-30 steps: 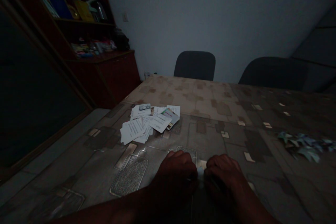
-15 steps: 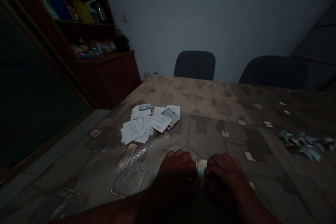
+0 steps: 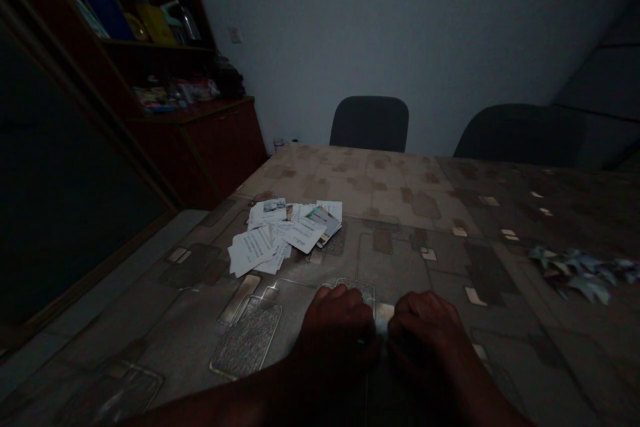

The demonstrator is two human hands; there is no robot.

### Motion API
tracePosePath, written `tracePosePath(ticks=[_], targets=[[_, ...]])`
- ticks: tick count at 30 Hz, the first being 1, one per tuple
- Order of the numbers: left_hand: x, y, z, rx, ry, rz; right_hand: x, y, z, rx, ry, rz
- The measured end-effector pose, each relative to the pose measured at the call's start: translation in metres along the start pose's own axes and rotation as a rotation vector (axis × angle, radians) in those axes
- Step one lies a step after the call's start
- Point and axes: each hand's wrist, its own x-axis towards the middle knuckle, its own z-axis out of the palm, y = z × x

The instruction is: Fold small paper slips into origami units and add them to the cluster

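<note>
My left hand and my right hand rest side by side on the patterned table near its front edge. Both have their fingers curled in. A small pale piece shows in the gap between them, pinched by both hands; the dim light hides what it is. A loose pile of white printed cards and slips lies on the table ahead and to the left of my left hand.
Several small blue-green folded paper shapes lie at the table's right. Two dark chairs stand behind the far edge. A dark wooden cabinet with filled shelves stands at the left against the wall.
Both hands stay pressed together at the same spot; only the view has shifted slightly.
</note>
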Motion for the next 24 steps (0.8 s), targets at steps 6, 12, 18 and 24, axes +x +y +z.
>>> tracePosePath(ticks=[6, 12, 18, 24], targets=[[0.000, 0.001, 0.002, 0.053, -0.008, 0.019, -0.001, 0.005, 0.005, -0.069, -0.025, -0.035], [0.001, 0.002, 0.001, 0.078, -0.032, 0.013, -0.004, 0.006, 0.004, -0.022, -0.090, 0.051], [0.002, 0.004, -0.002, 0.067, -0.049, -0.013, 0.002, 0.009, -0.010, 0.115, -0.222, 0.152], [0.002, 0.002, 0.000, 0.097, -0.065, 0.007, 0.006, 0.017, -0.028, 0.220, -0.307, 0.014]])
